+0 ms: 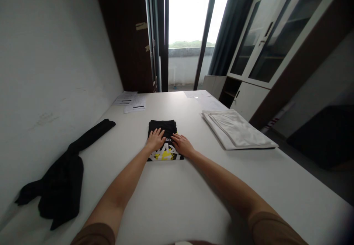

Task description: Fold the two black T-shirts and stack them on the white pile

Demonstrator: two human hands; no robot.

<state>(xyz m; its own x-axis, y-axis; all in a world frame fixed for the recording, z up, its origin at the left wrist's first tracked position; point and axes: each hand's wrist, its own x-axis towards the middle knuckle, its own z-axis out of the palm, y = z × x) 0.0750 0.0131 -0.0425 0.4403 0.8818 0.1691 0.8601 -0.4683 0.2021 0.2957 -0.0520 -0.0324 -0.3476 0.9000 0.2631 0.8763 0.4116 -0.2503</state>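
A folded black T-shirt (pixel 163 124) with a white and yellow print lies flat on the white table (pixel 166 200), in the middle of the head view. On its left half rests my left hand (pixel 155 139), palm down with the fingers spread. Opposite it, my right hand (pixel 183 144) lies over the shirt's right edge, its fingers stretched out and flat. Both hands touch the cloth without gripping it. Part of the print is covered by my hands.
A crumpled black garment (pixel 62 178) lies at the left beside the wall. Folded white cloth (pixel 240 129) sits on the right side. Papers (pixel 135 103) are at the far left and more sheets (pixel 204 99) at the far right. A white cabinet (pixel 246 97) stands beyond the right edge.
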